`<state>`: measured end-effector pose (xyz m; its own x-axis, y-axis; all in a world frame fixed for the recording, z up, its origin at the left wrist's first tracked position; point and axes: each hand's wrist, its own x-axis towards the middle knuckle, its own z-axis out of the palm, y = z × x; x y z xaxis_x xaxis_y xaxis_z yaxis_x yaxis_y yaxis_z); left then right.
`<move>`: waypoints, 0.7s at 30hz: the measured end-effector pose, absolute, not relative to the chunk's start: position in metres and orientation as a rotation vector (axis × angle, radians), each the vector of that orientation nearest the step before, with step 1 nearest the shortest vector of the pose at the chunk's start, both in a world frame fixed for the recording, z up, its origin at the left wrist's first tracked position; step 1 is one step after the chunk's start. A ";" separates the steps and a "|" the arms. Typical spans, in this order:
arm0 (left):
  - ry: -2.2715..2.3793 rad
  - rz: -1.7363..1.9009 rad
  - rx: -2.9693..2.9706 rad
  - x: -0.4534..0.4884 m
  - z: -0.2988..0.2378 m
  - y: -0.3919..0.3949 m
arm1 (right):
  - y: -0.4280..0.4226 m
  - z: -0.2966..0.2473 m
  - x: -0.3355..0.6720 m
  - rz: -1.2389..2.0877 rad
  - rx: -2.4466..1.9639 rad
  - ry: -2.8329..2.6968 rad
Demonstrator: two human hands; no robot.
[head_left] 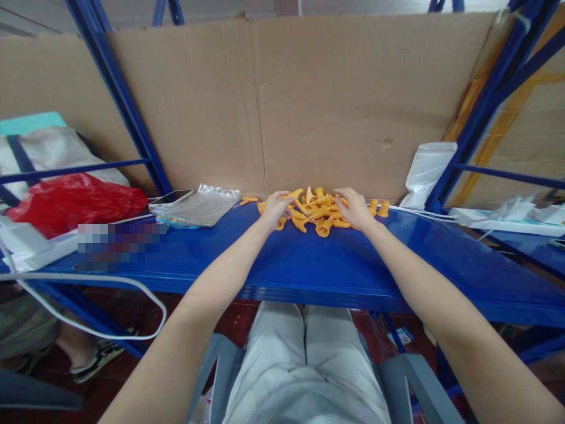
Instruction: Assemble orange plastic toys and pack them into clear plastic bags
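Observation:
A heap of orange plastic pieces [324, 212] lies on the blue shelf top near the cardboard. Some are curved handles with thin metal spirals, like corkscrew parts; others are flared, cup-shaped bodies. At the heap's left side, my left hand [274, 210] has its fingers apart, with the fingertips against or close to a curved orange handle [295, 194]. My right hand [354, 209] rests at the right side, thumb and fingers spread around the heap's edge. Two orange cup-shaped bodies [378, 208] stand just right of it. A single orange handle with a spiral [249, 201] lies to the left.
A cardboard sheet [335, 106] walls the back between blue posts [126, 106]. Left are flat plastic packets [207, 206], a phone [174, 198], a red bag [79, 203] and white cable [159, 306]. A white packet [428, 171] and power strip [507, 221] are right.

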<state>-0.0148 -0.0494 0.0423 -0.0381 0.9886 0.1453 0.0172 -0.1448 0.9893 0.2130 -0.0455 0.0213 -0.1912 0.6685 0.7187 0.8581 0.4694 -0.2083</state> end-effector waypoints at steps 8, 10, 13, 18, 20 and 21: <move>1.138 1.350 1.308 -0.013 0.040 -0.050 | -0.075 0.012 0.159 -0.191 -0.893 -2.366; 1.125 1.351 1.298 -0.012 0.041 -0.052 | -0.077 0.011 0.157 -0.178 -0.868 -2.419; 1.109 1.325 1.293 -0.010 0.042 -0.056 | -0.077 0.010 0.158 -0.188 -0.873 -2.461; 1.049 1.279 1.299 -0.009 0.045 -0.059 | -0.075 0.010 0.160 -0.327 -0.981 -2.395; 1.020 1.250 1.323 -0.009 0.044 -0.059 | -0.074 0.011 0.161 -0.384 -1.044 -2.333; 1.010 1.227 1.346 -0.009 0.043 -0.059 | -0.073 0.011 0.162 -0.403 -1.075 -2.305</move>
<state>-0.0090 -0.0586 0.0430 0.1325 0.9806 0.1446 -0.0462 -0.1396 0.9891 0.1624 -0.0727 0.0111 -0.5223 0.6052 0.6007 0.7732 0.6332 0.0344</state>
